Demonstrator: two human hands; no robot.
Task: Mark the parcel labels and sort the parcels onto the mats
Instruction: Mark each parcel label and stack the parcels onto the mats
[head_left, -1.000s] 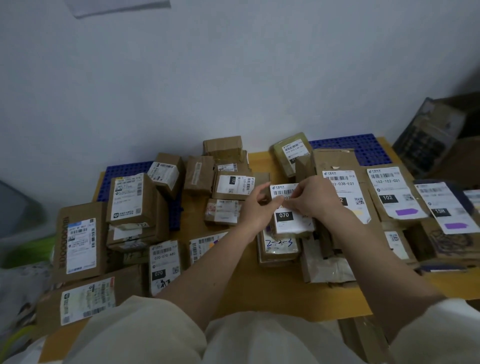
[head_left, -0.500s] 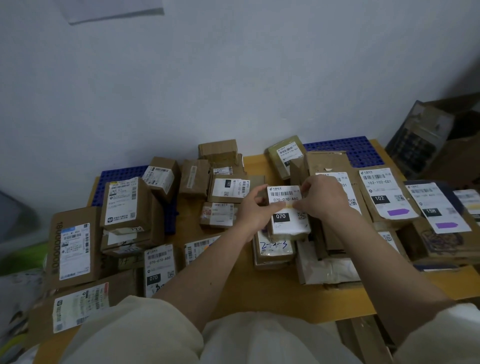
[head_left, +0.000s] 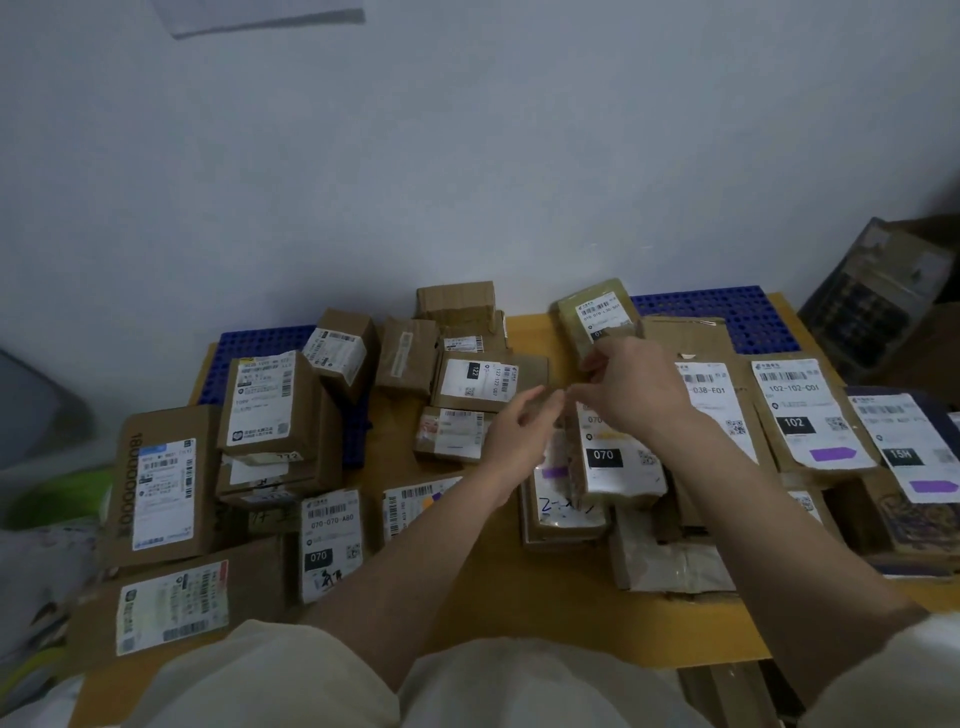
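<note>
Both hands' fingers (head_left: 558, 400) look pinched on something blurred; I'd press it flat onto the parcel (head_left: 618, 462) just beneath them.

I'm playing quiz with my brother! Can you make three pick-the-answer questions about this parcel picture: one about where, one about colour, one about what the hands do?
1. Where is the parcel marked 102?
A. right of the hands
B. far left
C. on the floor

2. What colour is the mat at the back?
A. red
B. blue
C. white

3. What are the hands doing?
A. resting flat
B. raised above the 070 parcel
C. behind the person's back

Answers: A, it lies past the right hand; B, its grid is blue; B, the left hand and right are lifted over it.
</note>
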